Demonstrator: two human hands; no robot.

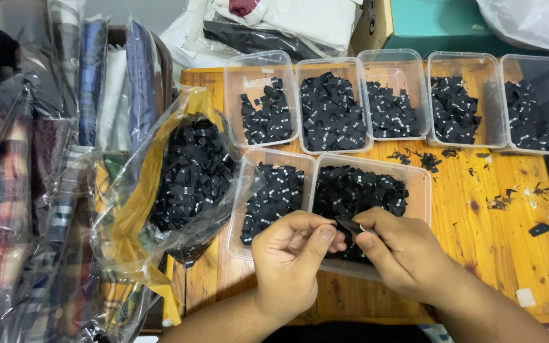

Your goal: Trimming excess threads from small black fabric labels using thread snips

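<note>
Matt black cloth labels (348, 223), glossy clear plastic tubs (422, 184), knotty varnished wooden table (503, 235)

Five clear tubs (459, 63) along back of wooden table (490, 241), bagged folded shirts (27, 190) at left, teal box (433, 22) behind

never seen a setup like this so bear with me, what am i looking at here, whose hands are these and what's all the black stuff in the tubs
This is one picture from a camera worn on a person's head, looking down at their own bare hands over a wooden table. No machine is involved. The left hand and right hand pinch one small black fabric label between their fingertips. In front stand clear plastic tubs filled with similar black labels, five in the far row and two nearer. A clear plastic bag of more labels lies to the left, beside bagged folded clothes.
</note>
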